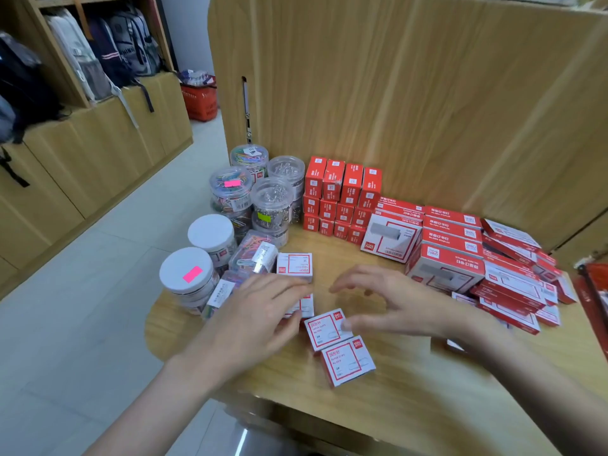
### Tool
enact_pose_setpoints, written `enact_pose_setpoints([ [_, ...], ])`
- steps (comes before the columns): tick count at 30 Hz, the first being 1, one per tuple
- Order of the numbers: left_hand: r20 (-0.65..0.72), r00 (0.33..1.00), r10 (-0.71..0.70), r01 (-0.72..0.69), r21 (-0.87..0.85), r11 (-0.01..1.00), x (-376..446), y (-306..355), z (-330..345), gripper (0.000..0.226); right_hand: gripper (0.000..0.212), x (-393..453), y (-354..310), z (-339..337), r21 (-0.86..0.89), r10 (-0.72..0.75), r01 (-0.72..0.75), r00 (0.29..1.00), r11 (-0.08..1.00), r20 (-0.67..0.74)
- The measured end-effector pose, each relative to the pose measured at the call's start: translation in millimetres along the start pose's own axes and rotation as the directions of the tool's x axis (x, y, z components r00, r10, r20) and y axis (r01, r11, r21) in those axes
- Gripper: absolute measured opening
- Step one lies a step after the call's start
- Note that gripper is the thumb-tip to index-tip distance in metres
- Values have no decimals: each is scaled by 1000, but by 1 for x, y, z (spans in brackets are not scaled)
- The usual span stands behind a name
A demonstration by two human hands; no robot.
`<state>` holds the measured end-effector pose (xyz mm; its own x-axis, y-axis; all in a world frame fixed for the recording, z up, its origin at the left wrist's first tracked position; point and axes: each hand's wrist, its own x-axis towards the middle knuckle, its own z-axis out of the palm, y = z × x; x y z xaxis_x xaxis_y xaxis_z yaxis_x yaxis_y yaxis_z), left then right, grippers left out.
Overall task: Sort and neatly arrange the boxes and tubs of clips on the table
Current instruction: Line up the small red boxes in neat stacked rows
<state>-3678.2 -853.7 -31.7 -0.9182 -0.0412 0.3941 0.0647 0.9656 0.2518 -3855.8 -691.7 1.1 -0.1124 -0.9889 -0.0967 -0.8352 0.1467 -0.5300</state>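
Head view: right hand point(391, 307) open, thumb touching near paper-clip box point(327, 328) just below its curled fingers, long axis diagonal; left hand point(260, 319) spread flat over the box stack point(304, 306) alongside.

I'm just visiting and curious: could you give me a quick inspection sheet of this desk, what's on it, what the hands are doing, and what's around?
Surface: wooden table, rounded edge, bare near the front.
Job's things: clear tubs of clips stacked back left; white-lidded tubs; small red boxes stacked at the back; red-and-white boxes piled right; two paper clip boxes lying in front.
Clutter: nothing seen.
Hands: left hand on a small box; right hand open, thumb touching a paper clip box.
Cables: nothing seen.
Surroundings: wooden partition, backpacks on shelves, red basket on the floor.
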Motion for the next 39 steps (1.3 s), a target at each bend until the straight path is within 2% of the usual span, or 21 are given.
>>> enact_pose_setpoints([
  [2,69,997,42,-41,-16,999,-8,0,6,32,76,-12,-2,11,-10,16,-15,987,1000,158],
  [4,104,993,53,-52,-13,999,-11,-2,9,32,87,-16,-4,22,-110,17,4,982,994,189],
  [10,150,988,46,-55,52,997,-1,-1,13,44,76,-12,11,10,-120,13,2,992,993,129],
  [12,162,985,54,-66,71,995,5,-2,14,47,70,-11,19,0,-140,61,-50,995,989,74],
  [15,188,982,33,-48,78,996,11,-2,16,69,59,-21,21,-4,-89,136,-142,988,986,-71],
  [19,153,987,43,-57,83,995,11,-5,20,82,65,-36,12,21,32,209,-207,958,978,-196],
  [21,178,983,42,-61,105,993,15,-6,19,87,58,-34,11,35,35,209,-208,933,978,-295],
  [23,225,974,13,-32,83,996,20,-5,14,79,47,-30,11,37,39,212,-213,899,976,-383],
  [26,302,944,-131,160,-74,984,25,-4,3,62,42,-33,11,21,69,257,-250,882,966,-395],
  [29,232,941,-245,307,-287,908,28,4,0,56,50,-33,10,9,-71,300,-325,923,943,-243],
  [31,258,929,-264,331,-265,906,28,9,4,55,62,-27,5,9,-183,325,-359,926,915,-192],
  [34,290,911,-292,345,-151,926,27,11,7,56,74,-17,-7,18,-370,287,-369,922,853,-259],
  [36,291,907,-304,346,-106,932,27,9,7,58,74,-8,-12,27,-452,234,-352,926,819,-297],
  [39,294,912,-285,326,-103,940,28,9,5,60,65,0,-13,30,-401,226,-357,913,844,-338],
])
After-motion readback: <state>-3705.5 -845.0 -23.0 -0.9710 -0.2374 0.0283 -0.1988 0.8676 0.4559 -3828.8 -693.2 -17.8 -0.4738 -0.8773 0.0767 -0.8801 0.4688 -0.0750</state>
